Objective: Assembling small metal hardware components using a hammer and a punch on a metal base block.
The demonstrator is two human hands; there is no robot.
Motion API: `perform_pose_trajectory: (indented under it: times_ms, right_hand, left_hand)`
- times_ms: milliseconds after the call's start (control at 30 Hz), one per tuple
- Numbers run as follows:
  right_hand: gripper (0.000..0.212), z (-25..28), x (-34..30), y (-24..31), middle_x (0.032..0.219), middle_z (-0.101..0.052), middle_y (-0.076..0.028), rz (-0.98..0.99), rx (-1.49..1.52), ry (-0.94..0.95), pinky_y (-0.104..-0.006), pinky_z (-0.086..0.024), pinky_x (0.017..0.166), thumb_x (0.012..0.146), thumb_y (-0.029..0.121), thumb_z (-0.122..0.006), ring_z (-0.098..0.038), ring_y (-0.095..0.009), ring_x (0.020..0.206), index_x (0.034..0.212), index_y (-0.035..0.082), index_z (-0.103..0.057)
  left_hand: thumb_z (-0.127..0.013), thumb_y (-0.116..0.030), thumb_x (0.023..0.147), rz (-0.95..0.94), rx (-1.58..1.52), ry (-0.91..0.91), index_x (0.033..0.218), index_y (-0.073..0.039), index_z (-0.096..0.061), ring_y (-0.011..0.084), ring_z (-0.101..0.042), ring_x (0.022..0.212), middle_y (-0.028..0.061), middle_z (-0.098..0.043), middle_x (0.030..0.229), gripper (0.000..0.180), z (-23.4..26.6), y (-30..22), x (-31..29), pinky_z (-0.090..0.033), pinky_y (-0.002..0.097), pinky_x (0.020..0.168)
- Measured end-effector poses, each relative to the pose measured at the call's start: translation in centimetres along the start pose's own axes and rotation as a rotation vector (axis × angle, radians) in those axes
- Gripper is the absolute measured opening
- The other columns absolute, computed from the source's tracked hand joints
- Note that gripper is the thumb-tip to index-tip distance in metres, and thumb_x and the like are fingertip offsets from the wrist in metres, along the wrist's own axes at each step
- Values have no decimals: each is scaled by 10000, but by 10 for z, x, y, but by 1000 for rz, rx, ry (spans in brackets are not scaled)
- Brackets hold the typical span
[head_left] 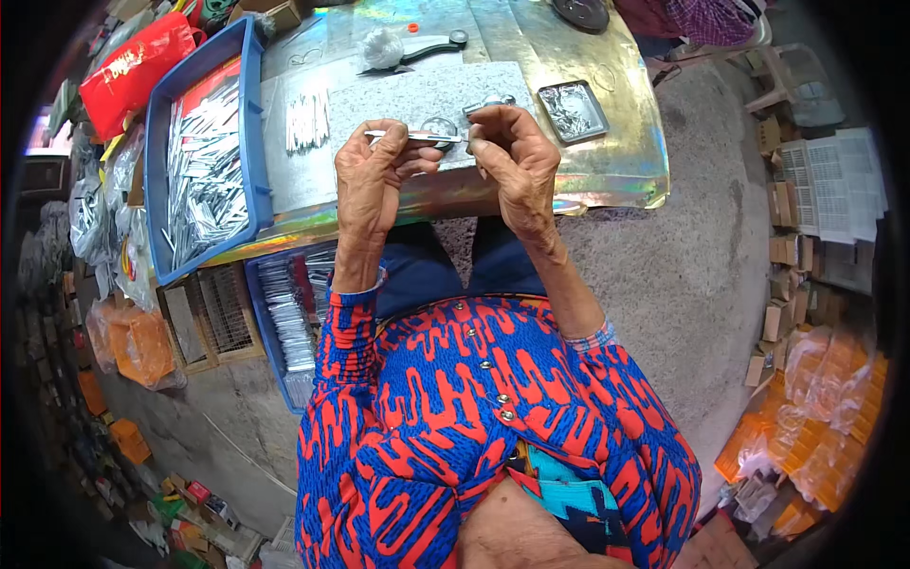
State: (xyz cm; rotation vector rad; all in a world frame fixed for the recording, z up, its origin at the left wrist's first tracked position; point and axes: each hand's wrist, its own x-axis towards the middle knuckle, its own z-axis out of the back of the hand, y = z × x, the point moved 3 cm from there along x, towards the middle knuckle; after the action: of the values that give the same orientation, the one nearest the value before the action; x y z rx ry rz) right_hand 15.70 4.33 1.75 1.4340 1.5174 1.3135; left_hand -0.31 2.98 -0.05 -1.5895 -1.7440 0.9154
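My left hand is closed, with a slim silvery metal piece pinched between thumb and fingers and pointing right. My right hand meets its far end, thumb and forefinger pinched together; whether a small part sits between them is too small to make out. Both hands are above the near edge of a speckled grey slab on the table. A round shiny metal object lies just behind the piece, partly covered. Another small metal object rests beyond my right fingers. To the left, similar slim pieces lie in a row.
A blue tray heaped with slim metal pieces stands left; another blue crate is below the table edge. A small square dish of metal parts sits right. Behind are a black-handled lever tool and a clear plastic bundle.
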Motion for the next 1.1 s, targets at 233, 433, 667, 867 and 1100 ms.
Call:
perform_pose_trajectory:
  times_ms: [233,433,667,867,1100]
  right_hand:
    - [180,0,-2,2,790,-553,17,11,-36,-12,-170,-416,666,796,-4,-539,-516,-32,729,975,7,-556]
    - [179,-5,-5,6,800,-543,17,98,-208,0,-167,-404,639,813,-7,-523,-501,-33,719,989,6,-550]
    - [216,-9,-9,1,785,-530,-3,114,-219,20,-189,-416,636,797,-54,-465,-496,-51,696,991,-4,-543]
    - [210,-12,-11,0,787,-526,-5,165,-336,0,-188,-411,643,810,-43,-469,-493,-50,709,1006,-6,-536]
    - [224,-11,-10,-9,817,-522,-11,159,-256,-41,-183,-415,650,818,-46,-487,-500,-54,727,1032,3,-528]
  left_hand:
    - [-551,-120,857,8,7,-11,922,3,-487,251,-646,684,194,-617,797,153,-1,0,-3,-553,276,556]
    - [-548,-121,859,-55,116,2,922,2,-474,246,-644,670,194,-619,798,156,-5,-7,-4,-549,279,561]
    - [-548,-72,852,-46,57,19,915,24,-460,234,-644,653,198,-620,766,145,1,-7,-4,-542,269,533]
    - [-550,-101,856,-50,110,22,925,2,-465,229,-638,648,197,-616,799,150,-1,-4,-3,-530,263,531]
    - [-555,-95,851,-13,22,-25,973,12,-468,218,-634,687,201,-613,842,184,-4,2,-1,-532,255,573]
